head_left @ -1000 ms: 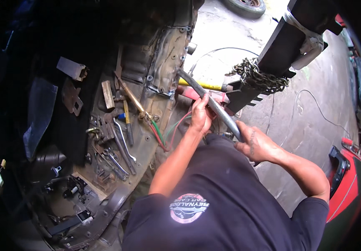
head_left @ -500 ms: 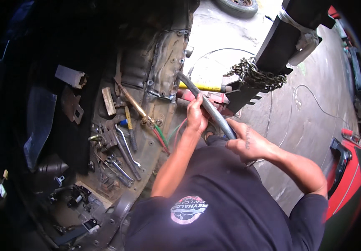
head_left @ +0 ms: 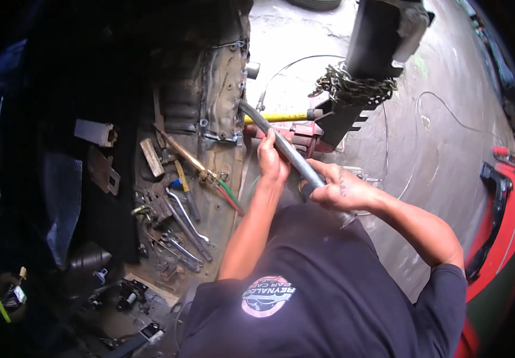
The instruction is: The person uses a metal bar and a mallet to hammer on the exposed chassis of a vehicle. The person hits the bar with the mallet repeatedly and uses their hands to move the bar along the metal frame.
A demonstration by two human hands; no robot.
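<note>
Both my hands grip a long grey metal bar (head_left: pixel 297 160) with a slightly bent far end. That end meets the edge of the bare metal car sill (head_left: pixel 226 77), or lies just over it; I cannot tell which. My left hand (head_left: pixel 273 158) is wrapped round the bar's middle, thumb on top. Closed round the near end is my right hand (head_left: pixel 344 186), lower and to the right. Just beyond the bar, a yellow bar (head_left: pixel 281 117) lies across a red tool or jack (head_left: pixel 299 134), partly hidden by the bar and my left hand.
On the car floor to the left lie a brass torch (head_left: pixel 186 156) with red and green hoses, a hammer (head_left: pixel 184 179), wrenches (head_left: pixel 189 218) and a wood block (head_left: pixel 152 157). A dark post (head_left: pixel 353 89) wrapped in chain (head_left: pixel 359 89) rises ahead. A red panel (head_left: pixel 502 232) stands at right.
The whole view has shifted, so things sit a little further left. My hands keep their grip on the bar, its end still at the sill edge.
</note>
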